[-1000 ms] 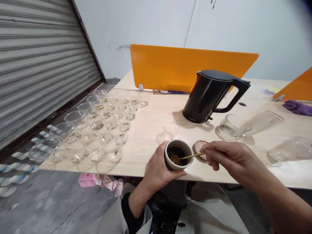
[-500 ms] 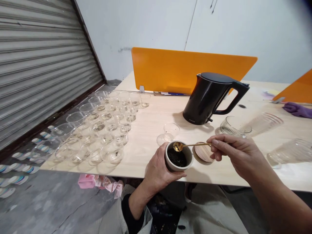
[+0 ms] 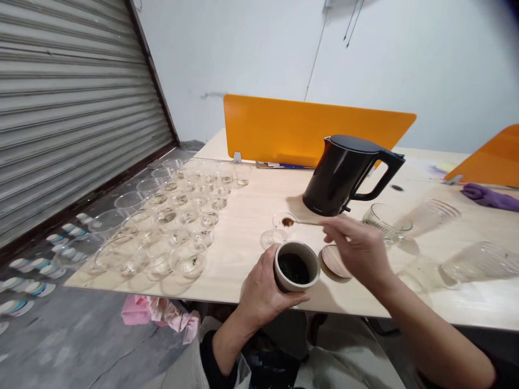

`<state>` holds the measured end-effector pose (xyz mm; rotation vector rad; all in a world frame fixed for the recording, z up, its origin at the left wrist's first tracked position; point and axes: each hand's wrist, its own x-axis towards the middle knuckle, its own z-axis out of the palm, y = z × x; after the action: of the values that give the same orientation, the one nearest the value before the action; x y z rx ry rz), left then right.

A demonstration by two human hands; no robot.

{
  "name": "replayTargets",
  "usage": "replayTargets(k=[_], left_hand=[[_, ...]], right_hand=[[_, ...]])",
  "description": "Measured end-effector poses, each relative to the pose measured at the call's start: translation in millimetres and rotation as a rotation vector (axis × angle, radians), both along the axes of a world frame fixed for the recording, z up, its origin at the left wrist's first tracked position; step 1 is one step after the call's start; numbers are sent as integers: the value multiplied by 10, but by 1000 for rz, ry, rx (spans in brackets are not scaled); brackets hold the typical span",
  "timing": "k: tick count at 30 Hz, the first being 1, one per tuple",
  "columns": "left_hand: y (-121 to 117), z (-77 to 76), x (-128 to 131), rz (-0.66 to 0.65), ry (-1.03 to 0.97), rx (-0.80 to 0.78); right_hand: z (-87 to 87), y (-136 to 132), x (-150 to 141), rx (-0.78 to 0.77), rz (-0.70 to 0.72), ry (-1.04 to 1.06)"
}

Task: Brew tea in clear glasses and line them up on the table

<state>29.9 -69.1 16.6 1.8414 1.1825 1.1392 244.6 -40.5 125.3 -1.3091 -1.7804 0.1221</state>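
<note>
Pinches the thin handle of a spoon [image 3: 307, 222] in the right hand [image 3: 359, 240], with its long axis running left, nearly level across the view, to a bowl holding something reddish-brown and overlapping the mouth of a lone clear cup [image 3: 276, 231]. Cannot tell from this angle whether above or below the rim. Grasps an open jar [image 3: 311, 262] in the left hand [image 3: 263, 281], just on the near side of that cup, with fingertips closer to it than the right hand's.
</note>
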Motion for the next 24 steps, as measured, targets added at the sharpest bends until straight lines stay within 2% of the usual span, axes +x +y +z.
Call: replayTargets(k=[2,4,7,11,14,16,20,24], left_hand=[[0,2,-1,3,4,-2],[3,2,-1,3,6,-7],[9,0,1,-2,-1,-12],[7,-12,1,-8,-4,-3],[2,-32,1,3,-4,-6],[-1,-44,2,7,-3,-6],[-12,-50,4,3,6,-7],[-25,-49,7,10,-7,-7]], right_hand=[[-69,33,-54,38,39,-148],[-93,59,-66,61,7,-155],[-60,66,-19,39,-54,-57],[27,15,179,-45,-128,240],[100,-73,467,-16,-265,405],[140,-142,717,29,-383,421],[150,-196,1240,-7,-585,263],[84,-80,1641,-111,-734,102]])
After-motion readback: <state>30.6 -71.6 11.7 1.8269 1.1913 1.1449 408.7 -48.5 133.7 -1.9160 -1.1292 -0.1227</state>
